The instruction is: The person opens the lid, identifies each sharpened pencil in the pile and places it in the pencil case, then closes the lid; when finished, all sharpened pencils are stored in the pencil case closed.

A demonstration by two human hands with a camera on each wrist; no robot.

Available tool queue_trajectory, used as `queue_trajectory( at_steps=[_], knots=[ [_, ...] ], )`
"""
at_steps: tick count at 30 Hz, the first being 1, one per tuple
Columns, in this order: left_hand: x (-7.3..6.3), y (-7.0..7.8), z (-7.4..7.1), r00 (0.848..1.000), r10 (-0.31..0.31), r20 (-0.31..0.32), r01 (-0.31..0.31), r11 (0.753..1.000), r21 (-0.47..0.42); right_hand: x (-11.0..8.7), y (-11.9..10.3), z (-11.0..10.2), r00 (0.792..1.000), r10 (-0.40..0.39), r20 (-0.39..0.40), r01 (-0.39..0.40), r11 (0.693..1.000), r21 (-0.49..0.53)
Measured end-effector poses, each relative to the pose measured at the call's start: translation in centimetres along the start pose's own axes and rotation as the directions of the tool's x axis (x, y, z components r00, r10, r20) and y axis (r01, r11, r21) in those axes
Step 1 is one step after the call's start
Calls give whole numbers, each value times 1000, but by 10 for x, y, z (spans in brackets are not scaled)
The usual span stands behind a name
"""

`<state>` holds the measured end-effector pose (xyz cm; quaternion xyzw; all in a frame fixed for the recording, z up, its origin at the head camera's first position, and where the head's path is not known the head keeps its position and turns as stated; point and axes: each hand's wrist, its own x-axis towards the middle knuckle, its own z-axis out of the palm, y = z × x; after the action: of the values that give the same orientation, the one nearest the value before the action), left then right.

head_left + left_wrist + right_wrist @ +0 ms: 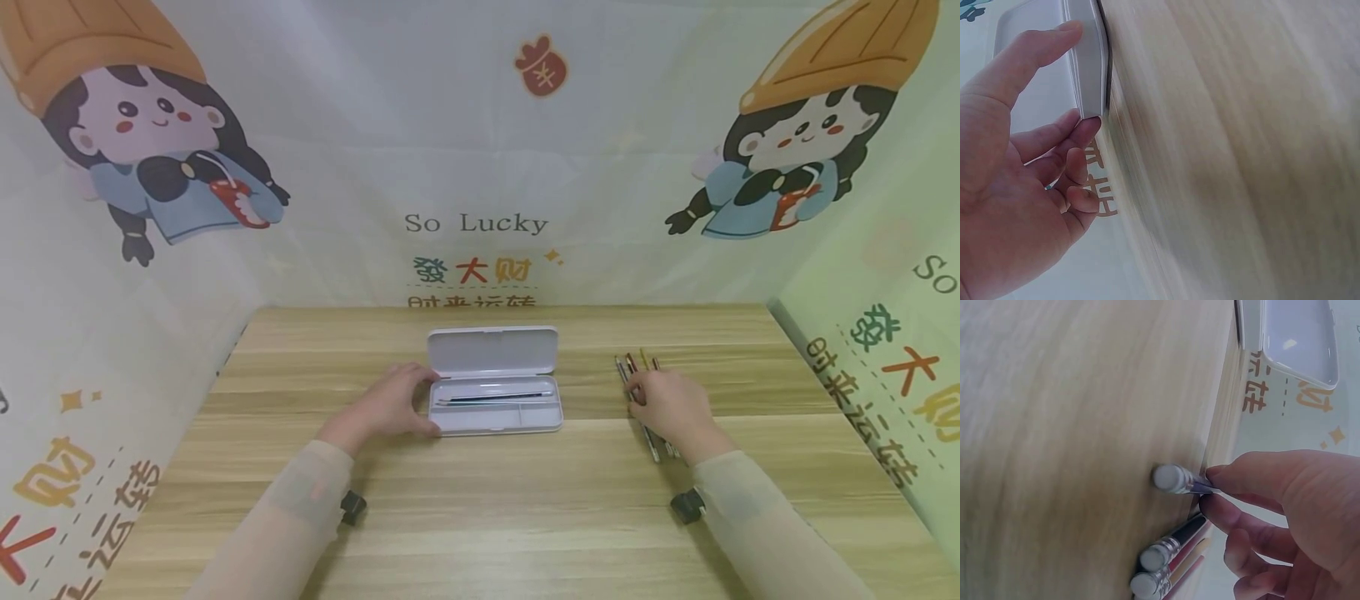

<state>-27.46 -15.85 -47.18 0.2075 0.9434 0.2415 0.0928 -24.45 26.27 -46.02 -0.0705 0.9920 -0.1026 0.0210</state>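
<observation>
A white pencil case [480, 420] stands with its lid [492, 352] raised, and a dark and a pale pencil [495, 399] lie in its long back compartment. My left hand [386, 404] grips the case's left end, thumb at the front corner and fingers at the back corner. In the left wrist view the thumb presses on the case's side wall [1092, 69]. To the right, my right hand [671, 408] pinches a pencil [1172, 480] between thumb and index finger. Several more eraser-tipped pencils [1163, 553] lie side by side on the table just beyond it.
The wood-grain table [480, 517] has a printed cloth [480, 150] hanging behind it and at both sides. Between the case and the right-hand pencils is bare wood. A small black clip [352, 507] shows at the left wrist and another black clip [687, 506] at the right.
</observation>
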Motion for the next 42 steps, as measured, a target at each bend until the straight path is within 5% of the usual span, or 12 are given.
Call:
queue_trajectory(
  at_steps=[25,42],
  knots=[
    [-3,4,-2,1000,-9,2,9,1000,-4,0,0,-2,998,42,-39,-38,996,82],
    [-3,4,-1,1000,2,-4,-2,1000,1,-2,-19,-19,953,-107,-284,142,984,107]
  ],
)
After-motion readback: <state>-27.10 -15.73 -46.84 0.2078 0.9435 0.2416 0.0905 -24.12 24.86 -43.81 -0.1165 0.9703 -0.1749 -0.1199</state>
